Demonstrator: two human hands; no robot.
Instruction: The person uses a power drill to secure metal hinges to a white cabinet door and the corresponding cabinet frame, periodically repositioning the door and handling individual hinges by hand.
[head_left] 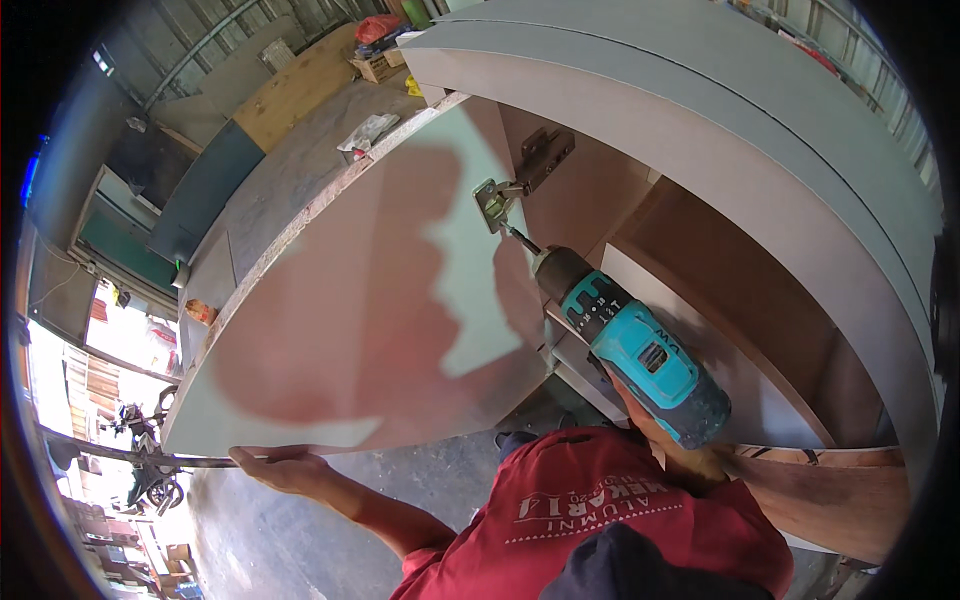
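My left hand (275, 465) grips the lower edge of a pale board (400, 360), a door panel swung out from the cabinet (630, 100). A metal hinge (492, 205) sits near the panel's upper inner edge, its arm reaching onto the cabinet's inner side. My right hand (635, 405), mostly hidden behind a teal-and-black cordless drill (640, 350), is closed on its handle. The drill's bit points up and left to a screw at the hinge's lower part. Shadows fall across the panel.
A brown shelf board (730, 290) lies inside the cabinet. Behind the panel are the concrete floor, leaning boards (205, 190), small boxes and bags (375, 65). A two-wheeler (150, 470) stands by the bright opening at left. My red shirt fills the lower middle.
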